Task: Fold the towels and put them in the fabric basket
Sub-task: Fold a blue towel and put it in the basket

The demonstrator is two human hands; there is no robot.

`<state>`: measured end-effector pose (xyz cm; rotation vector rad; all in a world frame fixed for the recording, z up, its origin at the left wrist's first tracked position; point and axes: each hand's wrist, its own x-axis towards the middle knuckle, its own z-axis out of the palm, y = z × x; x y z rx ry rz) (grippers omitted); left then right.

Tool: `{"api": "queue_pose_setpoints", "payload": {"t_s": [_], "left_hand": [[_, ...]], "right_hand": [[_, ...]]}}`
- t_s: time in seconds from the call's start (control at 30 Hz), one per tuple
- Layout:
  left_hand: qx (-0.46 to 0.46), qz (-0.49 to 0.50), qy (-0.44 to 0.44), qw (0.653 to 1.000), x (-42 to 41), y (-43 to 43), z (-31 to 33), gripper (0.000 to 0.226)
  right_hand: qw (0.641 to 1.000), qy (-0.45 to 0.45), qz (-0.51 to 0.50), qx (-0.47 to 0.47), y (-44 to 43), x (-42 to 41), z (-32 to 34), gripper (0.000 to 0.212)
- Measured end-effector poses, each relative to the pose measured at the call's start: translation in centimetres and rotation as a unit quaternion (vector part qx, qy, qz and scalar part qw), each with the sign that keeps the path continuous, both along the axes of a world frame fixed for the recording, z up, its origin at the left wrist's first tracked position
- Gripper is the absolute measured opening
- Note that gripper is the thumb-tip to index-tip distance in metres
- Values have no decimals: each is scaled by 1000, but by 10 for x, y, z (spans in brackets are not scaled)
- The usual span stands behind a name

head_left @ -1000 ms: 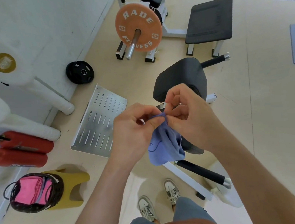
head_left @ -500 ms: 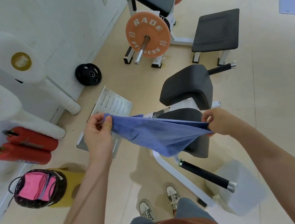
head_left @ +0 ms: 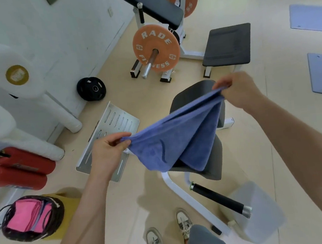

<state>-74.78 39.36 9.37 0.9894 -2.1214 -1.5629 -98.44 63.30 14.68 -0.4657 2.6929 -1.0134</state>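
Wider spread than half a second back: right hand has risen up and away over the grey padded seat, while left hand sits lower, off the seat's left side. The blue towel now slopes between them rather than hanging near level.

Towel is stretched in the air above the seat. Its lower folds sag toward the pad; cannot tell if they touch. Held by two corners, probably to pull it flat and find the edges before a first fold.

Fabric basket is on the floor well left of the seat, toward the person. Pink towels already lie folded inside; the blue one is not there yet.

Left fingers clamped with the thumb on the towel's near corner; right fingers pinched on the far corner
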Motion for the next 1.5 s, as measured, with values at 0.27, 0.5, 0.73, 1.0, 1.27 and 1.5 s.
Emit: {"api": "queue_pose_setpoints", "payload": {"t_s": [0.27, 0.5, 0.73, 1.0, 1.27, 1.5], "left_hand": [[-22, 80, 172, 982, -40, 23, 33, 25], [206, 59, -78, 974, -18, 52, -94, 20], [368, 108, -156, 910, 18, 70, -155, 20], [323, 178, -151, 917, 3, 74, -155, 10], [209, 134, -203, 947, 42, 67, -163, 14], [211, 124, -257, 935, 71, 70, -164, 14]], "right_hand": [[952, 260, -135, -88, 41, 12, 3, 30], [962, -148, -228, -33, 95, 104, -143, 36], [948, -233, -217, -17, 115, 124, -185, 26], [897, -292, -306, -128, 114, 125, -194, 27], [885, -403, -228, -44, 132, 146, -198, 9], [806, -489, -297, -154, 133, 167, -197, 15]]}}
